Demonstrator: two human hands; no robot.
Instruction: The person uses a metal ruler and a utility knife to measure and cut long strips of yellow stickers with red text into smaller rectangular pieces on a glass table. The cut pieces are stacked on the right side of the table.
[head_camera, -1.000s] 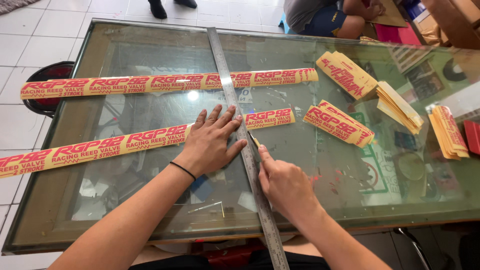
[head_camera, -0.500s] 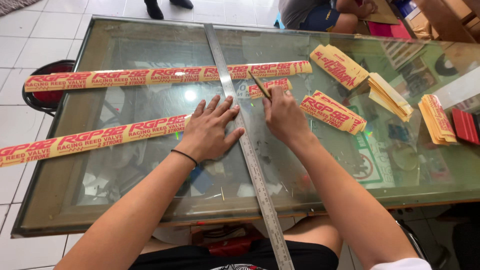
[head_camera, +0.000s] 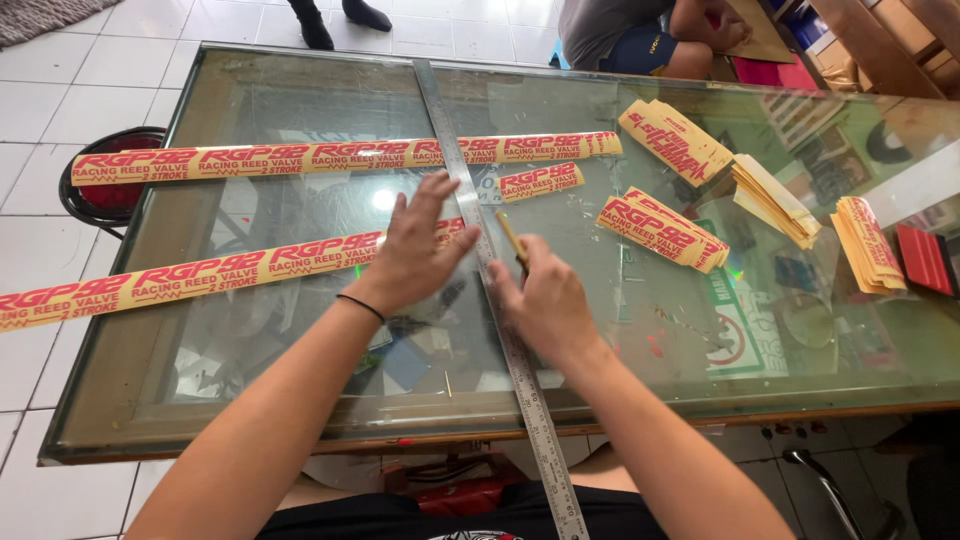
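My left hand (head_camera: 415, 245) lies flat with fingers spread on the near yellow sticker strip (head_camera: 180, 278) with red print, its fingertips at the long metal ruler (head_camera: 462, 175). The hand is slightly blurred. Just right of the ruler, my right hand (head_camera: 545, 305) grips a thin yellow-handled cutter (head_camera: 512, 240), its tip pointing away from me along the ruler's edge. A second long strip (head_camera: 340, 157) lies farther off, under the ruler. One short cut piece (head_camera: 540, 180) rests right of the ruler near that far strip.
Everything lies on a glass-topped table (head_camera: 250, 425). Stacks of cut yellow pieces (head_camera: 662, 230) (head_camera: 675, 140) (head_camera: 775, 200) (head_camera: 865, 245) lie at the right, with red items (head_camera: 930, 260) at the edge. A person (head_camera: 620, 40) sits beyond the far edge. A red and black stool (head_camera: 110, 195) stands at left.
My right hand carried the short cut piece up beside the far strip, then came back toward me along the ruler. My left hand has shifted slightly on the near strip.
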